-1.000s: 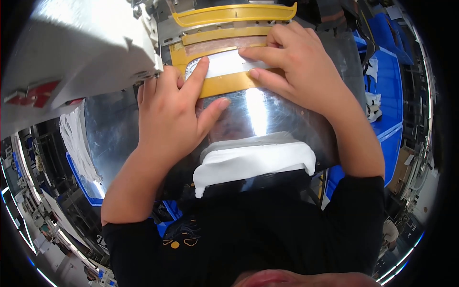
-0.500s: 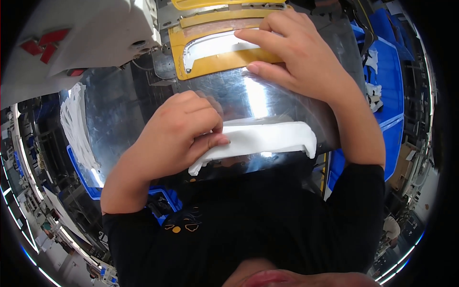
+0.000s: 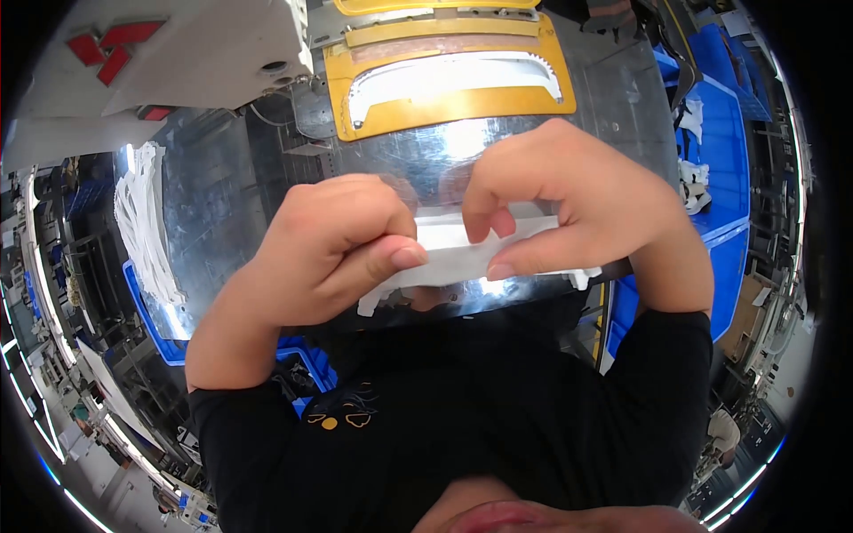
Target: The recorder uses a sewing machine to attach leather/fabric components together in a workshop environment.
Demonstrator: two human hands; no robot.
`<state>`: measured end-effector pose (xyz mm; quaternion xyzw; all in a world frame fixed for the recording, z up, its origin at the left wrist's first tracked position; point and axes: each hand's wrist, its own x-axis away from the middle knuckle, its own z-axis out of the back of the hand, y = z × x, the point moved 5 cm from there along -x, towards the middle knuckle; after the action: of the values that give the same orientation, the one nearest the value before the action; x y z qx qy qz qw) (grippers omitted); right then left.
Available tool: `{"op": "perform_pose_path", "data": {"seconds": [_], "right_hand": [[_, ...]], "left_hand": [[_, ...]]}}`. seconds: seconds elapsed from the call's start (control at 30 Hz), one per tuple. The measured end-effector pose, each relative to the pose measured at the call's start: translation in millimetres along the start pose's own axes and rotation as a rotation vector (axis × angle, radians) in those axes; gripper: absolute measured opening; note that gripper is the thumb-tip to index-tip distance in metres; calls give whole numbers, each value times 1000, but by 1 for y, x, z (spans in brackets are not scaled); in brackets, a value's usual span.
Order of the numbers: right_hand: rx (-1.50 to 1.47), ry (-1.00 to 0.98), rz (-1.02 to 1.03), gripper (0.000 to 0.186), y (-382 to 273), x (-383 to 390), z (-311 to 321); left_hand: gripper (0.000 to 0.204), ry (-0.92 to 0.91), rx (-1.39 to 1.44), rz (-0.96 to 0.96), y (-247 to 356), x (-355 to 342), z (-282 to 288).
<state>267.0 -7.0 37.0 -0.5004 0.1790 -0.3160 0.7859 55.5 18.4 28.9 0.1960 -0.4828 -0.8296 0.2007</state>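
My left hand looks pinched, thumb and forefinger together on the white piece; I judge a light, level pull best here, so it doesn't crease. My right hand has thumb and forefinger apart over it, and should close softly on the edge. The piece lies on the metal table, its left tip below my left hand, its middle between both, its right tip below my right.
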Motion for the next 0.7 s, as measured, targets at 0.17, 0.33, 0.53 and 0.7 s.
{"op": "perform_pose_path", "data": {"seconds": [0.17, 0.33, 0.53, 0.7], "right_hand": [[-101, 12, 152, 26, -2, 2, -4], [-65, -98, 14, 22, -5, 17, 12], [-99, 24, -55, 20, -14, 40, 40], [-242, 424, -305, 28, 15, 37, 53]], "left_hand": [[25, 45, 286, 64, 4, 7, 0], [24, -66, 297, 122, 2, 6, -2], [11, 55, 594, 245, -7, 14, -4], [13, 287, 639, 153, -22, 13, 5]]}}
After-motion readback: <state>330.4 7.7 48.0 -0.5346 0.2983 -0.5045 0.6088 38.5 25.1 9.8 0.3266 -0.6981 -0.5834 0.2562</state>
